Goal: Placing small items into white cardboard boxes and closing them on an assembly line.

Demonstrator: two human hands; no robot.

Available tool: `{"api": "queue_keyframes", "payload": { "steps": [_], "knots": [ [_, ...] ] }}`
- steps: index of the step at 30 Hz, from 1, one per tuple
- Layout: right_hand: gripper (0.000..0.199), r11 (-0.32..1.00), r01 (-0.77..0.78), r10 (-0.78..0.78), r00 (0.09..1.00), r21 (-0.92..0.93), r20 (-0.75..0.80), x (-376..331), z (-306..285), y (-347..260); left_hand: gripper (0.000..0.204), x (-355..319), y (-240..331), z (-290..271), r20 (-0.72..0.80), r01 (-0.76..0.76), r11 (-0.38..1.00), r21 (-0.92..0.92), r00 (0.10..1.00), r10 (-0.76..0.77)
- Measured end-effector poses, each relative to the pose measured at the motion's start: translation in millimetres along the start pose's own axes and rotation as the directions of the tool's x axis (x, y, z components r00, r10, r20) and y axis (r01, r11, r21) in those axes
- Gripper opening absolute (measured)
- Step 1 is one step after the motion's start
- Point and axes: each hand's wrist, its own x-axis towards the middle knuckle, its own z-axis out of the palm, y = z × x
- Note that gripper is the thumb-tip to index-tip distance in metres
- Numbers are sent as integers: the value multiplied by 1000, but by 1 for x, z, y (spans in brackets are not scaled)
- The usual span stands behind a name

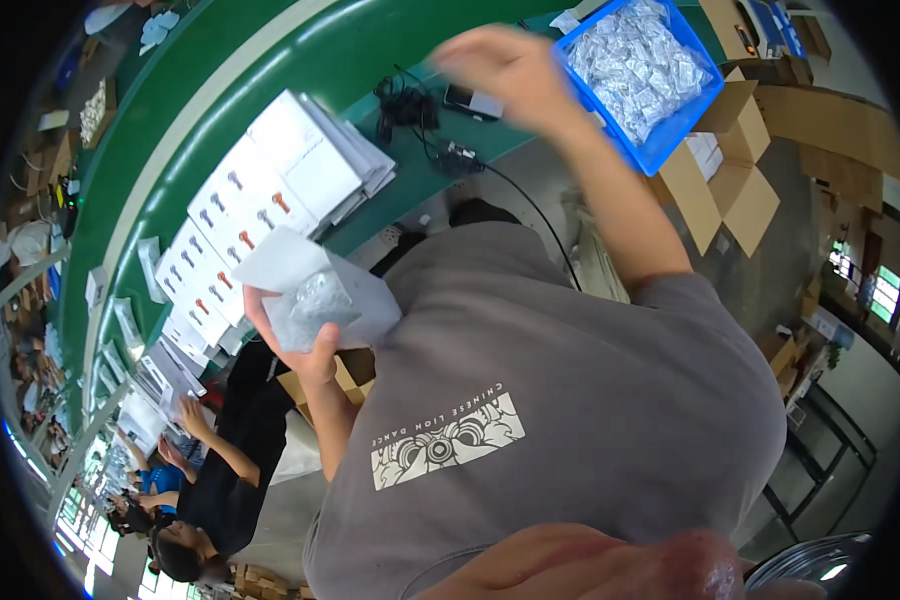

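My left hand (315, 355) is wrapped round an open white box (375, 300), held close against my body. Its flap is raised, and a clear plastic-wrapped item (317, 300) shows inside. My right hand (505, 72) is up over the green bench, smeared by motion, so its fingers and anything in them cannot be made out. Beside it is a blue bin (655, 155) full of small clear plastic packets (638, 65). A dark handheld device (473, 102) and a bundle of black cable (407, 108) lie below that hand.
Stacked white boxes with printed pictures (260, 195) stand on the green bench (300, 65), left of the cable. An open cardboard carton (745, 175) sits beyond the blue bin. A co-worker in black (235, 470) works farther along the bench at left. A black cord (535, 205) hangs off the edge.
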Motion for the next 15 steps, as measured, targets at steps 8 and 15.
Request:
{"api": "queue_keyframes", "payload": {
  "steps": [8, 15],
  "knots": [
    [65, 253, -489, 181, 871, -835, -456, -96, -248, 465, 102, 25, -8, 98, 73, -41, 997, 65, 997, 36],
    [33, 465, -523, 342, 850, -715, -400, -69, -248, 408, 95, 33, 2, 146, 75, 61, 996, 57, 995, -65]
  ]
}}
